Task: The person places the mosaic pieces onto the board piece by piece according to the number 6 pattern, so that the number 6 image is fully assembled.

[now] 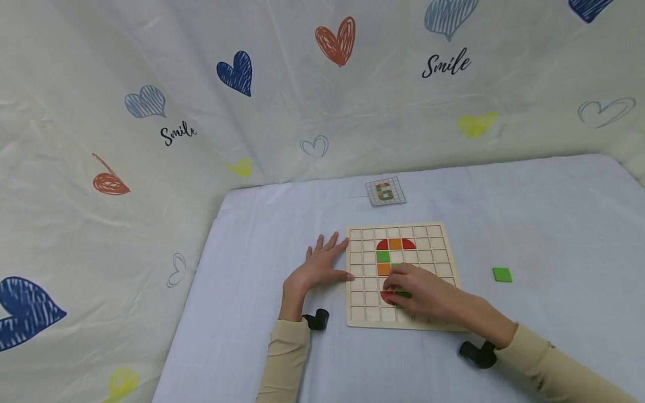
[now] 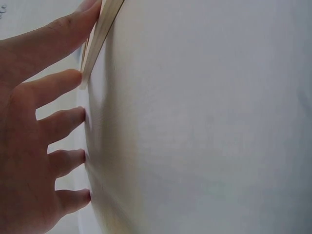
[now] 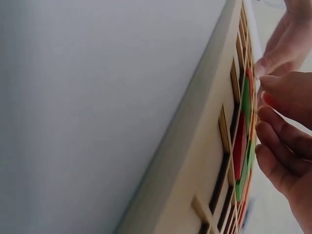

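Observation:
My left hand [image 1: 314, 271] rests fingers spread at the left edge of a square wooden grid board [image 1: 362, 317], the thumb against its side. In the left wrist view, the thumb touches the board's edge and the other fingertips reach the white cloth. My right hand [image 1: 425, 288] is over the board's lower middle, thumb and fingertips bent together around a red round-cornered tile [image 1: 386, 296]. A red sliver shows between thumb and index finger in the right wrist view. Red, orange and green tiles lie in the grid, including an orange tile [image 1: 384, 269]; the hand hides some.
A loose green square tile [image 1: 501, 274] lies right of the board. Behind it lies a small card [image 1: 385, 191] printed with a gridded tile pattern. The white-covered table [image 1: 564, 235] meets a curtain [image 1: 282, 112] with printed hearts.

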`<state>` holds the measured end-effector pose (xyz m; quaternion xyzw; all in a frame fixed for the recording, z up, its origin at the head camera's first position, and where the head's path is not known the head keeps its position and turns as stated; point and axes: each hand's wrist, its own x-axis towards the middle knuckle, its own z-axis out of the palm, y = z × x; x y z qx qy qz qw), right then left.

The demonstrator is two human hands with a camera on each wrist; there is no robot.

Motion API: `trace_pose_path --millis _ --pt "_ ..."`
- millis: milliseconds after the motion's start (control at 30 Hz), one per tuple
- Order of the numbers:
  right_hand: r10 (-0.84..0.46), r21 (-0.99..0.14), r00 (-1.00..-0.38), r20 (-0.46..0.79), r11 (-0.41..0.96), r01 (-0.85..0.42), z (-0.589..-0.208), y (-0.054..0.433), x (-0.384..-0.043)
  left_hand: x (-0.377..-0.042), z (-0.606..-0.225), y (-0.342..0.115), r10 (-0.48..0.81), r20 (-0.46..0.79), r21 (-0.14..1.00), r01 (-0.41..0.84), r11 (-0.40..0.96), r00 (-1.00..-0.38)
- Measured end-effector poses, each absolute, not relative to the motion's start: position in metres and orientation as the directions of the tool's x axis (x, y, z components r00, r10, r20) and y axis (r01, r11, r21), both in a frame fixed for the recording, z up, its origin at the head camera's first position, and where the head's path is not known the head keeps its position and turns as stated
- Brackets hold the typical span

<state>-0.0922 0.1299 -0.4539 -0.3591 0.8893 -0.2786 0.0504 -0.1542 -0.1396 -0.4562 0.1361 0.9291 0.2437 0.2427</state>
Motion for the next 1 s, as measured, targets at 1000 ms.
trace_pose_path --millis 1000 --pt "-0.415 -0.45 -0.85 0.324 0.723 -0.524 -0.468 0.246 -0.086 -0.152 -0.457 -0.14 0.373 -0.368 0.532 0.136 0.836 -0.852"
